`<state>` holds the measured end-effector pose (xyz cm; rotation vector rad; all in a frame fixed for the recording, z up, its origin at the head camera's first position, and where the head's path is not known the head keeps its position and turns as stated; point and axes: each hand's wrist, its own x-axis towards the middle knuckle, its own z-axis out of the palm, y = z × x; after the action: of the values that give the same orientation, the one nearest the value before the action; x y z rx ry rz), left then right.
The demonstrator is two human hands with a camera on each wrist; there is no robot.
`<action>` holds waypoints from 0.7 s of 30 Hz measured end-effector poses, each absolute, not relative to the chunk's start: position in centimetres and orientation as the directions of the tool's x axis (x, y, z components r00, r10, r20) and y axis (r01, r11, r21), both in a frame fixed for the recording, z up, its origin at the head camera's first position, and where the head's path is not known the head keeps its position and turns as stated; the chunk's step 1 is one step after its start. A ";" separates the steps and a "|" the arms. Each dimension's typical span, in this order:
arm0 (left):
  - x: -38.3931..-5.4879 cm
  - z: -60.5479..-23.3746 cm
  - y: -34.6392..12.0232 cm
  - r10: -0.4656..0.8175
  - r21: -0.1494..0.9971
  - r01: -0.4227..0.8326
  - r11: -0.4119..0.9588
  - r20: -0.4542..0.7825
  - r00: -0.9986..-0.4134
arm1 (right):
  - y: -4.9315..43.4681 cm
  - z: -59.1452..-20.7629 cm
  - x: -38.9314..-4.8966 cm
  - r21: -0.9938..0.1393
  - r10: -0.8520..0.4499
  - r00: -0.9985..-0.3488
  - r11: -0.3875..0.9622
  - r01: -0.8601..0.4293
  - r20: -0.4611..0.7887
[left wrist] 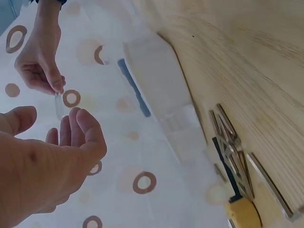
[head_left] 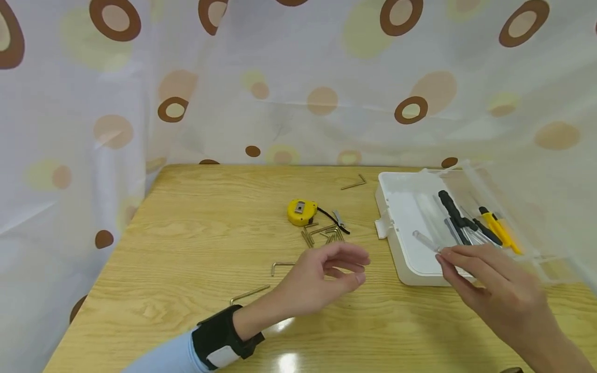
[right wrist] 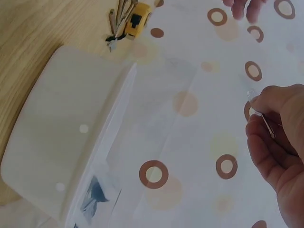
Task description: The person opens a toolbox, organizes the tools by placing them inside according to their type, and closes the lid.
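Note:
My right hand (head_left: 503, 295) pinches a small screwdriver with a clear handle (head_left: 424, 241) between thumb and fingers, above the front of a white plastic toolbox (head_left: 394, 228). Its thin metal shaft (right wrist: 269, 126) shows beside the fingers in the right wrist view. My left hand (head_left: 319, 282) hovers over the table left of the toolbox, fingers loosely bent, holding nothing. Just beyond it lie a bunch of brass-coloured hex keys (head_left: 322, 234) and a yellow tape measure (head_left: 300, 212) with a black strap.
The toolbox's transparent lid (head_left: 550, 207) is tipped back to the right. Inside are a black-handled screwdriver (head_left: 450, 207), a yellow-handled tool (head_left: 501, 230) and other tools. Single hex keys (head_left: 249, 294) lie near my left forearm and at the table's back. A patterned curtain (head_left: 280, 103) hangs behind.

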<state>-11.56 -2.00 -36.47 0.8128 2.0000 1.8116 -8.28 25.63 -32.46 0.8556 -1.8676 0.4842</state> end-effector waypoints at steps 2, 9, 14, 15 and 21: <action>-11.6 -36.7 -3.0 0.584 0.967 0.238 0.087 0.144 -0.799 | 26.4 -32.7 -8.8 0.030 -0.327 -0.289 0.708 -0.706 0.900; -11.5 -37.5 -7.1 0.474 0.848 0.415 0.329 0.232 -0.850 | 31.0 -34.3 -10.9 -0.004 -0.277 -0.436 0.841 -0.541 0.856; -11.5 -37.9 -10.5 0.386 0.701 0.474 0.533 0.297 -0.873 | 33.7 -35.2 -12.0 -0.057 -0.233 -0.558 0.890 -0.453 0.796; -11.5 -38.0 -11.2 0.368 0.681 0.470 0.561 0.303 -0.879 | 34.1 -35.3 -12.3 -0.059 -0.231 -0.572 0.894 -0.443 0.787; -11.4 -38.7 -15.1 0.299 0.605 0.421 0.676 0.296 -0.907 | 35.3 -35.7 -13.0 -0.014 -0.245 -0.672 0.935 -0.354 0.698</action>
<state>-11.36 -15.12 -38.73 0.6573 3.0322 1.1674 -13.01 35.27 -35.74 0.4217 -2.3387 0.1902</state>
